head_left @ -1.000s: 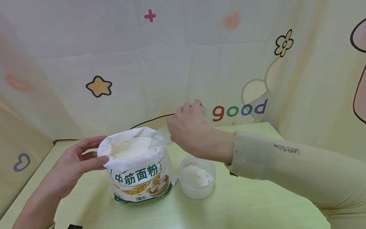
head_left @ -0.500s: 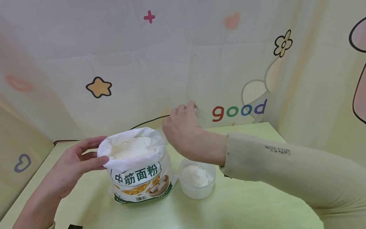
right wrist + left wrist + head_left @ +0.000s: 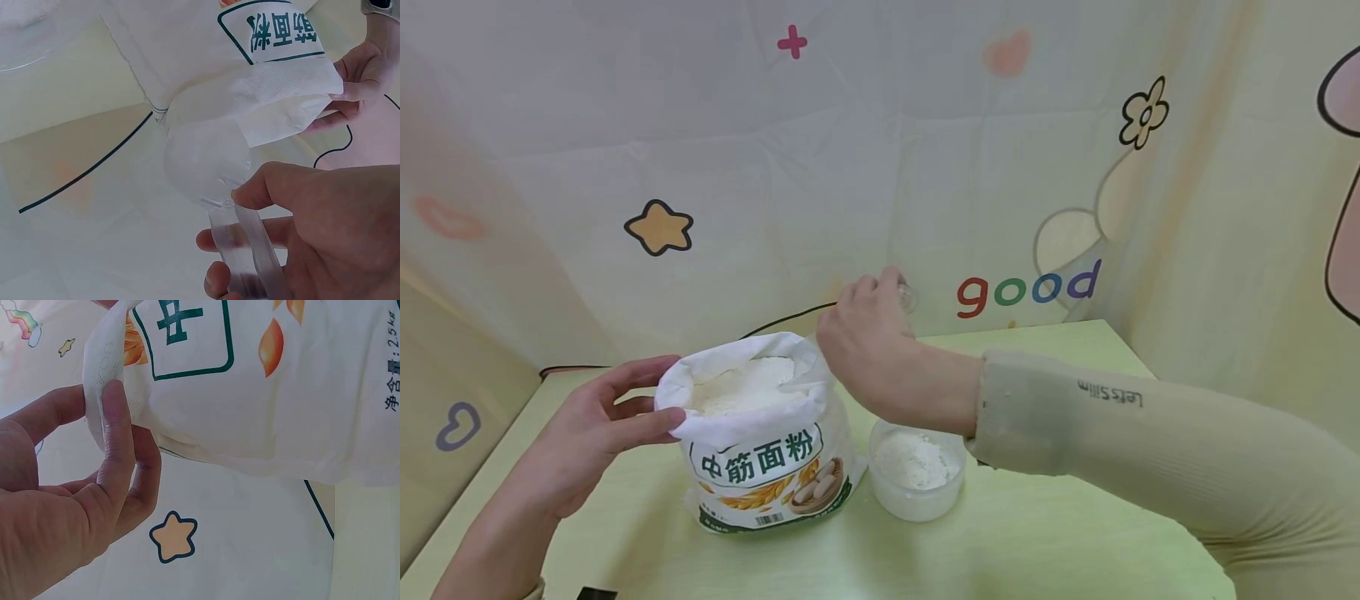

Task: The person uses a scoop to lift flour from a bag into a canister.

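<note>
A white bag of flour [image 3: 767, 471] with green lettering stands upright on the table, its top rolled back. White flour [image 3: 741, 387] shows inside near the rim. My left hand [image 3: 598, 417] pinches the left side of the rolled rim [image 3: 100, 369] between thumb and fingers. In the right wrist view, my right hand [image 3: 325, 219] grips the handle of a clear plastic scoop [image 3: 206, 159], thumb lying along it. The scoop's head reaches over the right side of the bag's mouth, its front end hidden inside.
Close by the bag's right side stands a round translucent tub [image 3: 917, 502] with flour in it. The pale green table [image 3: 1037, 533] ends at a printed curtain [image 3: 760, 192] behind. A small black object [image 3: 597, 593] pokes in at the bottom edge.
My right hand has moved left and slightly down towards the bag, taking the scoop further into its mouth. The left hand, bag and tub look unmoved.
</note>
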